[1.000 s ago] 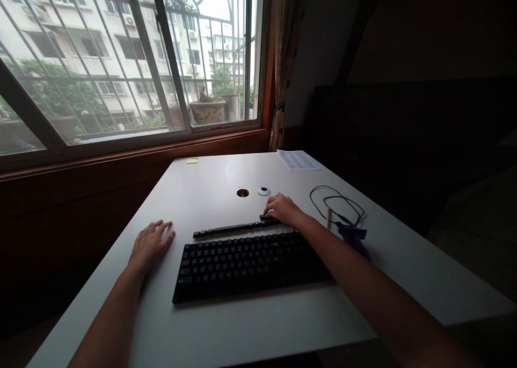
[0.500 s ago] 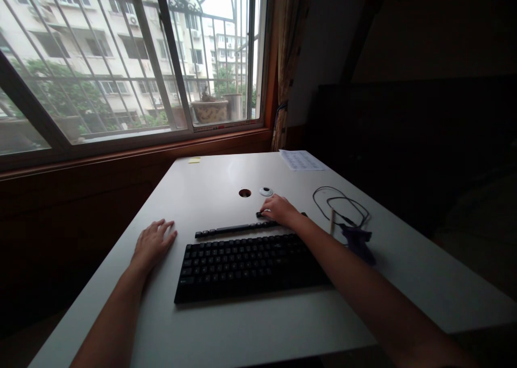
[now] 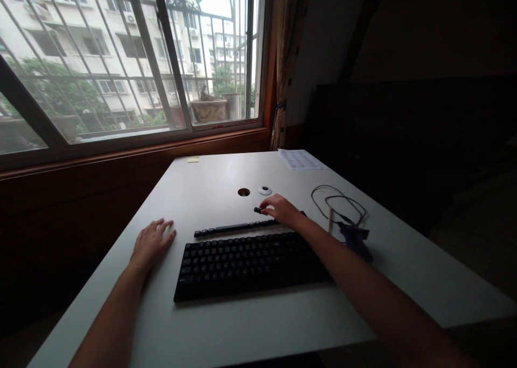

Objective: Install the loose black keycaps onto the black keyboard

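Note:
My right hand (image 3: pixel 278 207) is closed in a pinch on a small black keycap (image 3: pixel 257 210), just beyond a row of loose keycaps (image 3: pixel 228 228). This row, with one long bar in it, lies on the table behind the black keyboard (image 3: pixel 234 263). Under my right forearm the keyboard's right part is hidden and dark, so I cannot make out its keys there. My left hand (image 3: pixel 151 241) rests flat on the white table to the left of the keyboard, fingers spread, with nothing in it.
A round hole (image 3: pixel 244 192) with a white cover (image 3: pixel 265 190) beside it is beyond my right hand. To the right lie a coiled black cable (image 3: pixel 343 198) and a purple object (image 3: pixel 355 241). Printed paper (image 3: pixel 301 159) and a yellow note (image 3: pixel 193 159) lie near the far edge.
My right hand has risen slightly with the keycap, which now shows more clearly at the fingertips. My left hand stays in place.

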Motion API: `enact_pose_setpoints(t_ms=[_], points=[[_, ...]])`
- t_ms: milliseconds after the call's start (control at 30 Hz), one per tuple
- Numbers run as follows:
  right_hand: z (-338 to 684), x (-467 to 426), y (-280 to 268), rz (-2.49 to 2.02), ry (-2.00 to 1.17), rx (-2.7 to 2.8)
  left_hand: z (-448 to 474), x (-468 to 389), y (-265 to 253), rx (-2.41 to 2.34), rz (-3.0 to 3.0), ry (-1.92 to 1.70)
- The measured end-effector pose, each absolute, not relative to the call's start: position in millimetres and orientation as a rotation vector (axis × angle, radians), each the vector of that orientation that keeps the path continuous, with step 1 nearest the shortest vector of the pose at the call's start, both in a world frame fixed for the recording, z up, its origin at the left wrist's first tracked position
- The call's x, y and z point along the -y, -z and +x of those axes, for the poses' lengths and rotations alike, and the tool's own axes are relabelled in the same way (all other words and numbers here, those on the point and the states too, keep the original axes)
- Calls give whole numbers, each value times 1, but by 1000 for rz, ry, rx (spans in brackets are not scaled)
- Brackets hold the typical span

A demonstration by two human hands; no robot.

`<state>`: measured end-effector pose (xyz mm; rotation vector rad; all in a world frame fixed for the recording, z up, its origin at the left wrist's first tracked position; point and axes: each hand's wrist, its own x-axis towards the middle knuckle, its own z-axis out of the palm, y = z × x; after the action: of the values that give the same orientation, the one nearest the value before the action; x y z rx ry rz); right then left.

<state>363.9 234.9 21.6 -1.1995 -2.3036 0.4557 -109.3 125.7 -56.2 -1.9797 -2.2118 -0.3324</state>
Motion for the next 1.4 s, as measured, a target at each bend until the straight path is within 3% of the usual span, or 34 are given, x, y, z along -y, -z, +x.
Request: enact_pose_setpoints(t_ms=[300, 900, 1400], points=[[395, -147, -41, -1118, -968, 2094, -108, -126, 53, 2226, -1964, 323], [414, -72, 0, -873, -277, 2315, -111, -128, 52, 2206, -2001, 318], [411, -65, 3, -791, -80, 2400, -113, -129, 54, 2203, -2005, 331]])
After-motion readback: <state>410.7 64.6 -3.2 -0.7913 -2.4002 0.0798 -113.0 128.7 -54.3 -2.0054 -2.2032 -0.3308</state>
